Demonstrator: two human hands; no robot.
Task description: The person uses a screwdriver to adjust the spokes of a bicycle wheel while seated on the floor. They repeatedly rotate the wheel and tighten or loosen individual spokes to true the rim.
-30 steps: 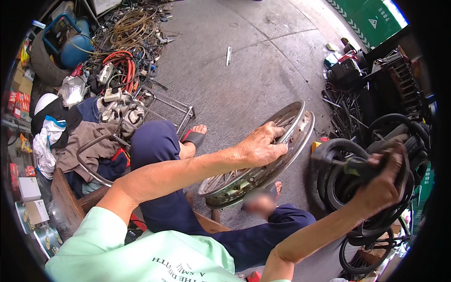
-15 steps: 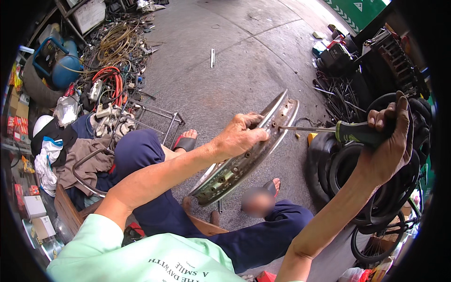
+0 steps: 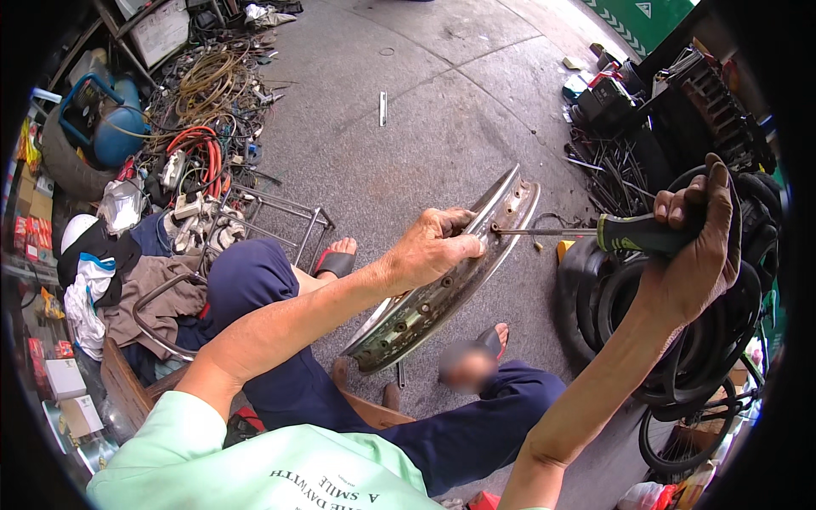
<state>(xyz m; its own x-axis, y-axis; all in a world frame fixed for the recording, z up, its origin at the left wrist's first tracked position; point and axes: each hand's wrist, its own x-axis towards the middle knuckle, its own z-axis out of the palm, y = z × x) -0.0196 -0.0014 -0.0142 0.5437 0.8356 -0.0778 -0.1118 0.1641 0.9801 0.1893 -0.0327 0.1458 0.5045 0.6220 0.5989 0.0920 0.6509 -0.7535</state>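
Observation:
A worn metal wheel rim (image 3: 429, 308), with a row of spoke holes along its inner channel, stands tilted in front of me above the floor. My left hand (image 3: 432, 245) is closed on the rim's upper part, thumb lying on the channel. My right hand (image 3: 704, 259) grips a screwdriver (image 3: 625, 235) by its black and green handle. The long shaft points left, and its tip meets one of the spoke holes just beyond my left thumb. Fingers of the right hand partly cover the handle.
Tangled cables and hoses (image 3: 204, 81) lie at the far left, near a blue compressor (image 3: 117, 127). A metal frame (image 3: 285, 221) stands by my left foot. Stacked black tyres (image 3: 595, 293) and a heap of metal rods (image 3: 608, 174) flank the right. A small strip (image 3: 383, 109) rests on the floor ahead.
My right hand has shifted slightly left and up with the screwdriver, bringing its tip into the spoke hole. The rim and my left hand have barely moved.

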